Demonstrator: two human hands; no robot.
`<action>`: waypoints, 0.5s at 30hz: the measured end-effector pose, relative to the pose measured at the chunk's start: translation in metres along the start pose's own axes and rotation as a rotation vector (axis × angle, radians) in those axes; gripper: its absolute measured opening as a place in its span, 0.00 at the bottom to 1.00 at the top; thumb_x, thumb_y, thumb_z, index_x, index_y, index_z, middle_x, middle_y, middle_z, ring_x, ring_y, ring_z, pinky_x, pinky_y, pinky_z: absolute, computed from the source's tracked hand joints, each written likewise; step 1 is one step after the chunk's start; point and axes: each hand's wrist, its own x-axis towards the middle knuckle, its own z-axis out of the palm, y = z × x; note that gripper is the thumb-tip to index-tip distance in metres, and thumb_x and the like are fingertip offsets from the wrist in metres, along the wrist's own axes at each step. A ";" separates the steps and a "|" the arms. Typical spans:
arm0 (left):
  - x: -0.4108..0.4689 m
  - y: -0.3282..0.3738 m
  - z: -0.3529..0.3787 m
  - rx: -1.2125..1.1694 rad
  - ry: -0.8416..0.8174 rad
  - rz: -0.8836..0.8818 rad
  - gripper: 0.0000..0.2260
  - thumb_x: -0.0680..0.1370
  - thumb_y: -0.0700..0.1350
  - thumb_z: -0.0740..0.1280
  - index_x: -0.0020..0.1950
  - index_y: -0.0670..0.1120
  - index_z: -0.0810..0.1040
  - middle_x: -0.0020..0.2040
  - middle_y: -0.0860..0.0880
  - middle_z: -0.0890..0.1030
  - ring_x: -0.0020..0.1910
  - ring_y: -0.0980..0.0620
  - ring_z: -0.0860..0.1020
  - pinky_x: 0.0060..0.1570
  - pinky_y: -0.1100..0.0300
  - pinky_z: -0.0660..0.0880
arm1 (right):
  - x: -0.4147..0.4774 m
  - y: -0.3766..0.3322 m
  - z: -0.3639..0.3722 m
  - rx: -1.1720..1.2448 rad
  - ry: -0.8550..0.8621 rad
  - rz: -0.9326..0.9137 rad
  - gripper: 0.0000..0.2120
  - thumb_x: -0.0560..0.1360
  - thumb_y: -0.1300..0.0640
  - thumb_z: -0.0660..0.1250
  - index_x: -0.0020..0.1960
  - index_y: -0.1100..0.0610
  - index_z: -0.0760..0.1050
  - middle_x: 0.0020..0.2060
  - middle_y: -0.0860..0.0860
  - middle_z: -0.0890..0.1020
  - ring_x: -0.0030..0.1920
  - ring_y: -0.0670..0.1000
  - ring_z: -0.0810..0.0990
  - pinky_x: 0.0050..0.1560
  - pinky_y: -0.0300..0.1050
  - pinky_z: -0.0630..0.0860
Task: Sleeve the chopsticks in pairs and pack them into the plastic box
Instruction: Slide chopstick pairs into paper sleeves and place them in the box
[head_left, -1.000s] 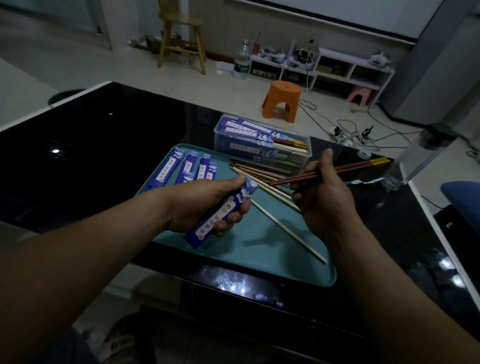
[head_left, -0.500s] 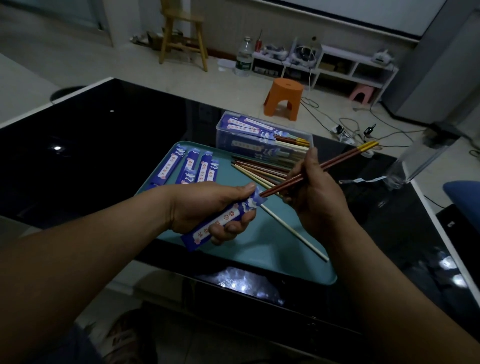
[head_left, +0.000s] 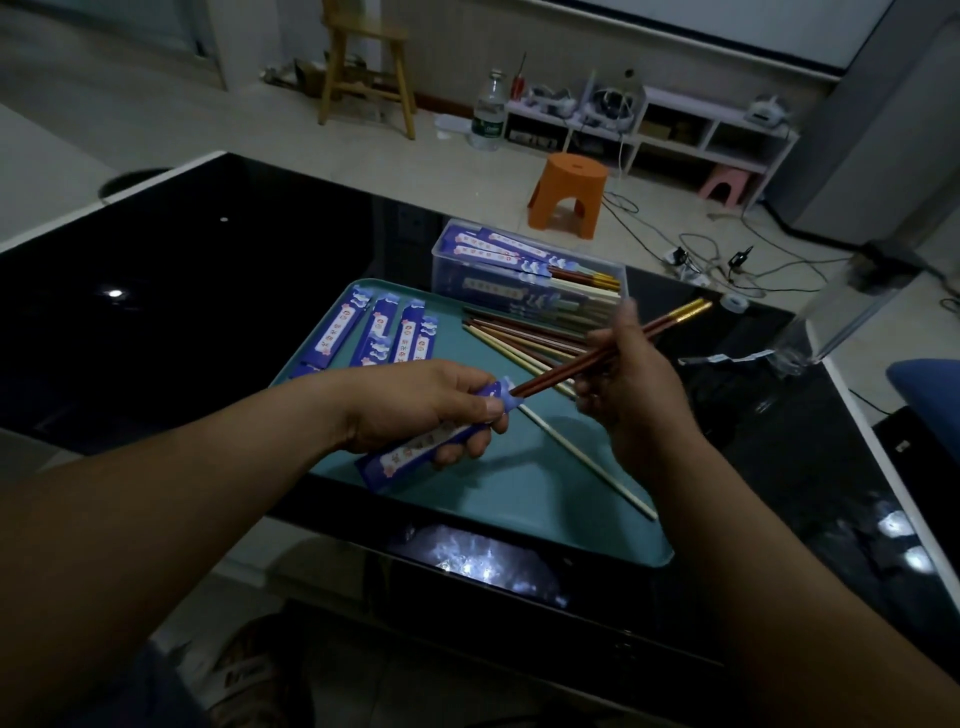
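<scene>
The chopsticks (head_left: 587, 361), a dark red pair with gold-capped tops, lay on a slant between the two hands, above the middle of the tray (head_left: 519, 499). Their long axis ran from the tips at the lower left up to the gold ends toward the tray's far right corner. The tips sat just at the mouth of a blue paper sleeve (head_left: 431, 441), seemingly only barely inside it. The sleeve lay almost in line with the pair, its closed end pointing at the tray's near edge.

The left hand (head_left: 421, 405) was curled around the sleeve, thumb and forefinger pinching it near the open mouth. The right hand (head_left: 628, 384) was closed on the pair partway along the shafts, fingers pressed together. Judged from this, the next push would have to run down the pair's own line into the sleeve, and the right hand was the one placed to drive it.

The plastic box (head_left: 618, 273) stood at the tray's far edge, nearer the right hand, and already held several sleeved pairs lying flat, their tops poking toward its right end. Empty sleeves (head_left: 384, 332) lay in a row by the tray's far left corner. Loose chopsticks (head_left: 519, 338) fanned out just in front of the box, and one pale chopstick (head_left: 592, 465) lay slanted toward the tray's near right corner.
</scene>
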 end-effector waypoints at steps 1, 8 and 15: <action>0.000 0.000 -0.001 0.033 0.002 -0.012 0.10 0.86 0.45 0.60 0.56 0.40 0.75 0.39 0.44 0.78 0.32 0.50 0.72 0.36 0.57 0.72 | 0.004 -0.001 -0.005 0.049 0.079 -0.004 0.26 0.83 0.35 0.58 0.59 0.57 0.76 0.41 0.52 0.79 0.37 0.49 0.77 0.38 0.44 0.74; -0.002 -0.005 -0.012 0.179 -0.027 -0.085 0.08 0.86 0.43 0.60 0.54 0.40 0.75 0.39 0.44 0.79 0.32 0.50 0.73 0.36 0.57 0.73 | 0.016 -0.003 -0.030 0.046 0.339 -0.069 0.10 0.87 0.55 0.57 0.66 0.53 0.70 0.47 0.54 0.81 0.42 0.49 0.80 0.37 0.43 0.75; -0.004 -0.008 -0.019 0.167 0.002 -0.089 0.08 0.86 0.44 0.61 0.53 0.41 0.77 0.38 0.45 0.78 0.32 0.51 0.72 0.35 0.57 0.71 | 0.013 0.001 -0.026 0.010 0.130 0.044 0.13 0.86 0.50 0.58 0.53 0.57 0.75 0.39 0.54 0.79 0.35 0.50 0.78 0.36 0.44 0.74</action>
